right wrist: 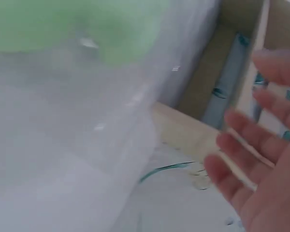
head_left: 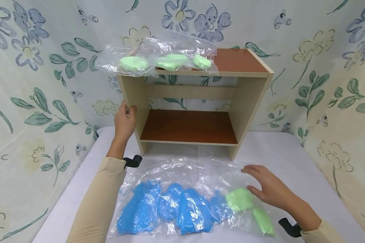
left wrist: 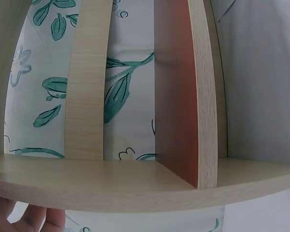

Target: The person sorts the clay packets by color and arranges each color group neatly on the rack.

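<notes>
A small wooden shelf unit (head_left: 188, 143) with reddish-brown boards stands on the white-covered table. My left hand (head_left: 125, 121) grips its left side panel; in the left wrist view the fingers (left wrist: 31, 220) lie on one face of the panel (left wrist: 111, 186) and the thumb on the other. Over the right end of a clear plastic bag (head_left: 197, 168) hovers my right hand (head_left: 272, 187), its fingers apart and nothing held. Blue lumps (head_left: 143, 207) and light green lumps (head_left: 239, 199) show through this bag, which lies in front of the shelf unit.
On the shelf unit's top lies another clear plastic bag (head_left: 109, 62) with green lumps (head_left: 134, 63) inside, its left end hanging past the edge. Flower-printed cloth (head_left: 328, 101) surrounds the table (head_left: 273, 145) at the back and sides.
</notes>
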`<move>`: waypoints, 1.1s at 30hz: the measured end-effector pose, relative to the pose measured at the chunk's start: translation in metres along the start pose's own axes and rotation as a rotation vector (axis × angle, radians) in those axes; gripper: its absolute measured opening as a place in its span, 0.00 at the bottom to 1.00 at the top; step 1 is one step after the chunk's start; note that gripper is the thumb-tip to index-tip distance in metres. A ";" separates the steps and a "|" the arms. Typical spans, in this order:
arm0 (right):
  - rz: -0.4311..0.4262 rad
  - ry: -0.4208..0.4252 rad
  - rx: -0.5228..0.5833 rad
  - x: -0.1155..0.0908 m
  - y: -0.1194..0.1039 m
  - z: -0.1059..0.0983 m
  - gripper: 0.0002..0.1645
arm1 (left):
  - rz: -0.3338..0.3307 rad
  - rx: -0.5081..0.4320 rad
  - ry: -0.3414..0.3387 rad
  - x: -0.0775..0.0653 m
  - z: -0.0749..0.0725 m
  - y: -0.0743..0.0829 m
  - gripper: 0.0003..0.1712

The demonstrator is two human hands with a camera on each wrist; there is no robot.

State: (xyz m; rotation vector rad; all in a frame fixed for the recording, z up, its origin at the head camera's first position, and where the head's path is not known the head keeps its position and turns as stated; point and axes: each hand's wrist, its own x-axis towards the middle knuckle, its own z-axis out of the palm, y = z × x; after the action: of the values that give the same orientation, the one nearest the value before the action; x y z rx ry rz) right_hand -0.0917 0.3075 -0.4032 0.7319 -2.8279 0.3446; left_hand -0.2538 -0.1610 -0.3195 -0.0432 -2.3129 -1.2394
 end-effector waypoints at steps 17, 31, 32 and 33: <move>-0.088 -0.137 0.140 -0.096 0.034 0.035 0.41 | -0.002 0.010 -0.012 0.001 0.002 -0.001 0.26; -0.101 -0.050 0.020 -0.104 0.028 0.044 0.48 | -0.014 0.016 -0.005 0.000 0.002 -0.001 0.26; -0.107 -0.036 0.018 -0.104 0.028 0.043 0.48 | -0.010 0.016 -0.002 0.000 0.002 -0.001 0.26; -0.114 -0.021 0.018 -0.103 0.027 0.043 0.48 | -0.007 0.017 -0.002 0.000 0.002 0.000 0.26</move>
State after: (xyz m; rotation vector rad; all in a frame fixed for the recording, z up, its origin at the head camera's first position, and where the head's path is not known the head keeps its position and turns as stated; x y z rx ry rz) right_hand -0.0224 0.3655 -0.4749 0.9012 -2.7907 0.3468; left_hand -0.2546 -0.1594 -0.3205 -0.0313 -2.3270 -1.2237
